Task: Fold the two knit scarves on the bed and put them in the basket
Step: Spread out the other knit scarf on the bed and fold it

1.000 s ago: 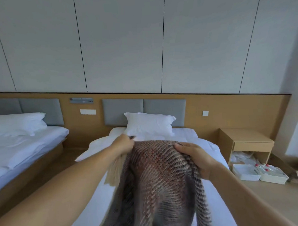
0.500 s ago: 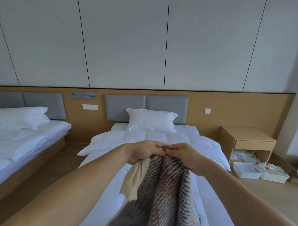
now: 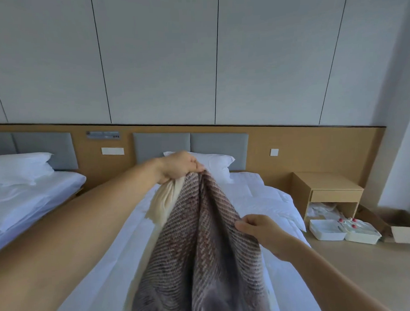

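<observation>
Below the left hand (image 3: 180, 166), the brown-and-grey striped knit scarf (image 3: 197, 237) hangs in long folds over the white bed (image 3: 266, 199), its top bunched in that fist. Half a second ago both hands met there; now the right hand (image 3: 257, 228) has dropped to pinch the scarf's edge lower down, likely smoothing the fold before halving again.

Knit scarf (image 3: 202, 248): coarse brown-and-grey knit, ribbed in diagonal rows, matt (smoother cream cloth (image 3: 165, 203) at its left edge).
Duvet (image 3: 266, 199): white woven cloth, smooth, lightly creased.
Headboard pads (image 3: 161, 145): grey fabric, matt.
Nightstand (image 3: 326, 186): pale wood-look board, smooth, satin.
2 trays (image 3: 327, 236): white plastic, faintly glossy.
Cardboard box (image 3: 406, 235): brown, matt, plain.
Wall panels (image 3: 161, 63): pale, smooth, matt.
</observation>
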`<state>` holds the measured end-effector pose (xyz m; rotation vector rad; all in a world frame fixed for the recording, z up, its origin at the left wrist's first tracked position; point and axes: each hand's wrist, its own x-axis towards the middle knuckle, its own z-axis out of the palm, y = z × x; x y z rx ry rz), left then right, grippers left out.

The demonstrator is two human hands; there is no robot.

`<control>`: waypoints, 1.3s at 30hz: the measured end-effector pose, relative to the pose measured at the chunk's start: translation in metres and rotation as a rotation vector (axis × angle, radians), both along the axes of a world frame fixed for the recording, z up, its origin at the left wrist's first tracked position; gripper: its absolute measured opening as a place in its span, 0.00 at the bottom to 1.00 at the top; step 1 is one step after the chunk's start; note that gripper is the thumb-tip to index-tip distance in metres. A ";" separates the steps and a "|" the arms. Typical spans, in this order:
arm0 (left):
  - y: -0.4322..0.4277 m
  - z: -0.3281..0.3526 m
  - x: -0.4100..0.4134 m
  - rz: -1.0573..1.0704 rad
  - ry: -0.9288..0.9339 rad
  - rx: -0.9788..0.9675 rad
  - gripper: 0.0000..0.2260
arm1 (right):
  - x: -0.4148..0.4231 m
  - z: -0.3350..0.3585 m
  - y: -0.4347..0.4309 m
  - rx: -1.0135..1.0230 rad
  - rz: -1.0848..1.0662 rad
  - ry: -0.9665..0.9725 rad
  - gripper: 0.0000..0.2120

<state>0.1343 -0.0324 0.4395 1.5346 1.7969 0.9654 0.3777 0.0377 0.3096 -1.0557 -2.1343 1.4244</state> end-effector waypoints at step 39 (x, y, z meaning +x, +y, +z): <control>0.006 -0.052 0.040 -0.300 -0.225 -0.316 0.11 | -0.005 0.040 0.001 -0.010 -0.060 0.278 0.12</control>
